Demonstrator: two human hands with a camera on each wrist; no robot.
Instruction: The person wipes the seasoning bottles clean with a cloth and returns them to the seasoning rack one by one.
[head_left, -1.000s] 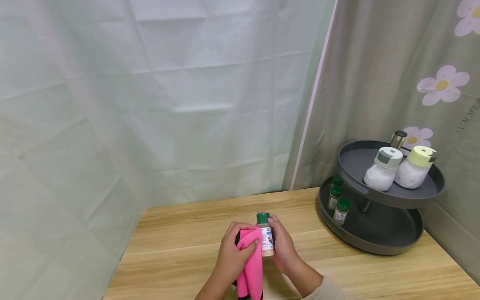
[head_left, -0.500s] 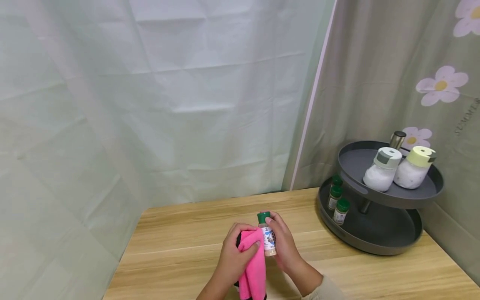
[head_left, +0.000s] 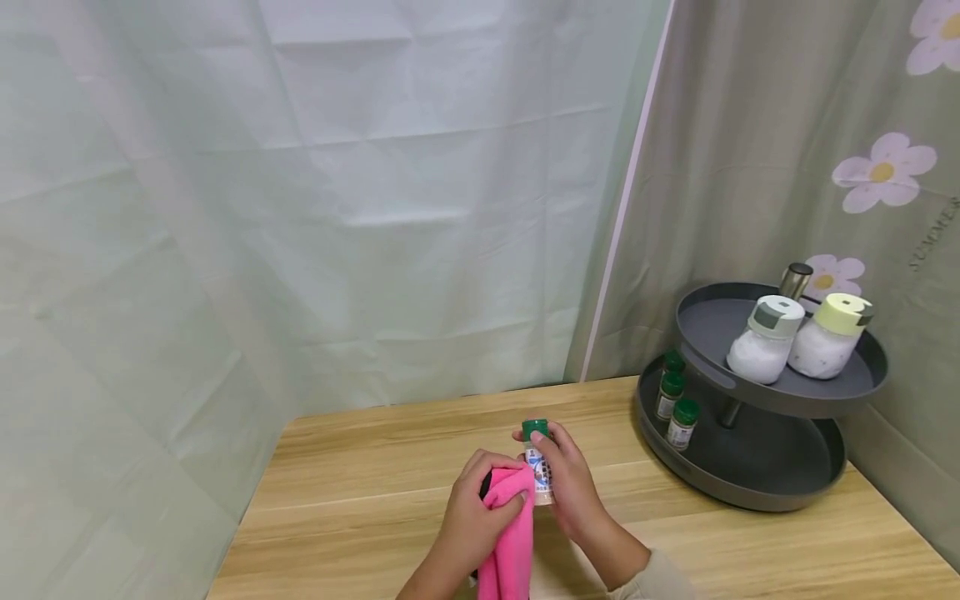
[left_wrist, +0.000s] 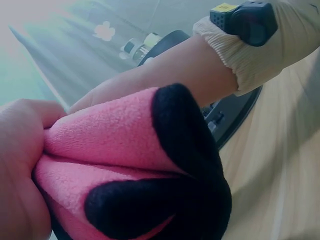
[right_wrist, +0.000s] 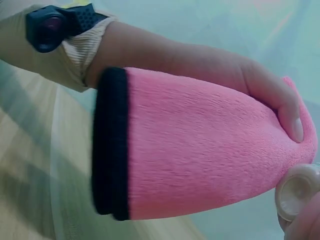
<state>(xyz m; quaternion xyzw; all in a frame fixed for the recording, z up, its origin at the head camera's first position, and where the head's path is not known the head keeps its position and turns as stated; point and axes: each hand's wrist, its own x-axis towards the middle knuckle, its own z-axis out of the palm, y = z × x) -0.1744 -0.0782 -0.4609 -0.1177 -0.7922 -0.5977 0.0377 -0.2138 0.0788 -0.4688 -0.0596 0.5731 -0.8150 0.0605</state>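
My left hand (head_left: 476, 508) grips a folded pink cloth (head_left: 512, 533) with black edging, its thumb lying over the front. In the left wrist view the folded cloth (left_wrist: 110, 130) fills the middle. A small spice bottle (head_left: 539, 475) with a green cap and a printed label stands nearly upright in my right hand (head_left: 573, 483), whose thumb lies near the cap. The cloth touches the bottle's left side. In the right wrist view the bottle's round base (right_wrist: 297, 192) shows beside the cloth, partly behind fingers.
A dark two-tier turntable rack (head_left: 742, 496) stands at the right of the wooden table (head_left: 360, 483). Several green-capped bottles (head_left: 681, 425) sit on its lower tier. On its upper tier are two jars of white contents (head_left: 765, 342). Curtains (head_left: 450, 208) hang behind.
Both hands have shifted slightly right with the cloth and bottle. The bottle has turned in my right hand, so a different part of the label shows, and the thumb has moved onto its front.
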